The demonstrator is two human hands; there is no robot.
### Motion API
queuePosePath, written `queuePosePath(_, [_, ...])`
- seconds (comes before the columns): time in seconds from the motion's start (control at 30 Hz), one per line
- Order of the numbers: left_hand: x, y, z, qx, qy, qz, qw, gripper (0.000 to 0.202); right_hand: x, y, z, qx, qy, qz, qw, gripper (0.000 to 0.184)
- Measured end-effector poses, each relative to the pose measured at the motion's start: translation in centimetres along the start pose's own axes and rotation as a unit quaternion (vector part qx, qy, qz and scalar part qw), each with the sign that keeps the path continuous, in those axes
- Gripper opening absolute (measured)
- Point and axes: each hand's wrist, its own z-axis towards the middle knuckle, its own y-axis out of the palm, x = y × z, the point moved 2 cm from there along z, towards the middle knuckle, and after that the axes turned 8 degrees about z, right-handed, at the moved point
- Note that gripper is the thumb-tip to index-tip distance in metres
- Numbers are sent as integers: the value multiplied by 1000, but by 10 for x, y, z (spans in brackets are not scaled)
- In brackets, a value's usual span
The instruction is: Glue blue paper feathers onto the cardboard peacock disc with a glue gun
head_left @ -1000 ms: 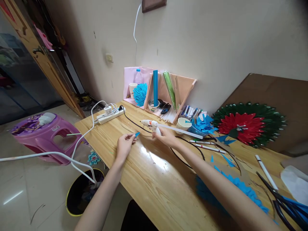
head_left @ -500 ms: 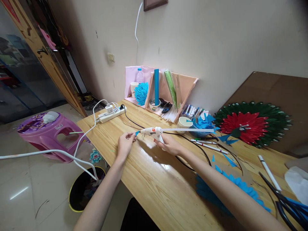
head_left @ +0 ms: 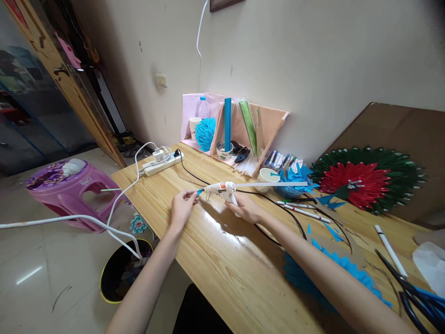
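Observation:
My left hand (head_left: 183,208) pinches a small blue paper piece (head_left: 200,191) between thumb and fingertips, above the wooden table (head_left: 222,269). My right hand (head_left: 244,207) is wrapped round the handle of a white hot glue gun (head_left: 222,188). The gun's nozzle points left and meets the blue piece, though I cannot tell whether it touches. A long whitish glue stick (head_left: 274,184) sticks out from the gun's rear. Under my right forearm lies a blue layered paper flower (head_left: 347,266), partly hidden by the arm.
A power strip (head_left: 163,164) with white cables sits at the table's far left corner. Black scissors (head_left: 412,297) lie at right, near a white marker (head_left: 390,250). A bowl of blue paper pieces (head_left: 294,181) stands beside a paper cup (head_left: 267,178). A bin (head_left: 110,297) is below left.
The view has shifted very slightly. My hands, the glue gun and the blue paper piece keep nearly the same positions, with the nozzle still at the piece.

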Motion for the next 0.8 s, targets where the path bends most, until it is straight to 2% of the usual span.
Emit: queuePosePath(0.8, [3,0,-2,5,-8,2,1000,31,9,0,-1,27,13,-1,1000,18])
